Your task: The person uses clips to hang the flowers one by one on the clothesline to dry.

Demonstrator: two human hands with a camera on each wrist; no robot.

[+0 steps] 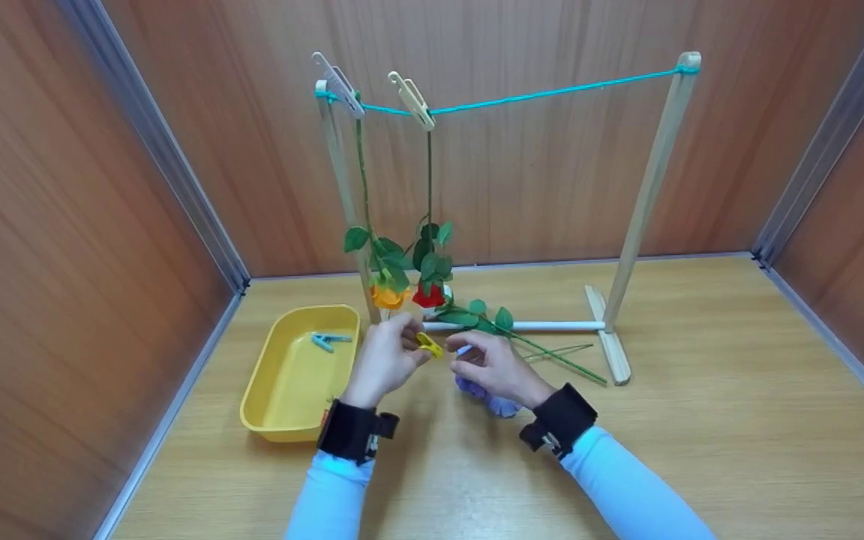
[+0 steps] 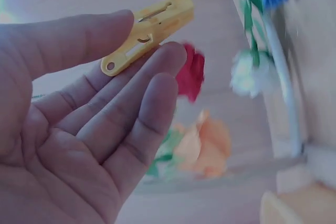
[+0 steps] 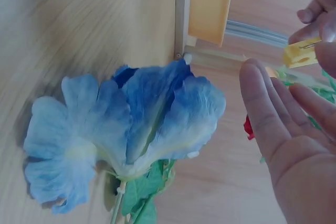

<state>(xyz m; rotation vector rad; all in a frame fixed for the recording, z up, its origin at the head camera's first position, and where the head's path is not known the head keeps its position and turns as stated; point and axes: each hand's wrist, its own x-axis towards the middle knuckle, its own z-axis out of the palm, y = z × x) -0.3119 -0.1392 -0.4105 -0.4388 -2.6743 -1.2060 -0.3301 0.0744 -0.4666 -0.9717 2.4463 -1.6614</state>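
Note:
My left hand (image 1: 385, 360) pinches a yellow clothespin (image 1: 429, 346) between thumb and fingers. Apart from the clothespin's other end, my right hand (image 1: 501, 369) is held up with loosely bent fingers and nothing in them. Below the right hand a blue flower (image 3: 157, 114) lies on the table, partly hidden in the head view. Behind the hands, an orange rose (image 1: 387, 296) and a red rose (image 1: 427, 295) hang upside down from a teal cord (image 1: 529, 97). A pale clothespin (image 1: 340, 88) and a cream clothespin (image 1: 412, 100) hold their stems.
At the left stands a yellow tub (image 1: 255, 405) with a blue clothespin (image 1: 331, 340) inside. A wooden post (image 1: 653, 191) carries the cord's right end. Green stems (image 1: 563, 363) lie across the rack's white bottom bar (image 1: 552, 326). A white flower (image 2: 252, 74) appears in the left wrist view.

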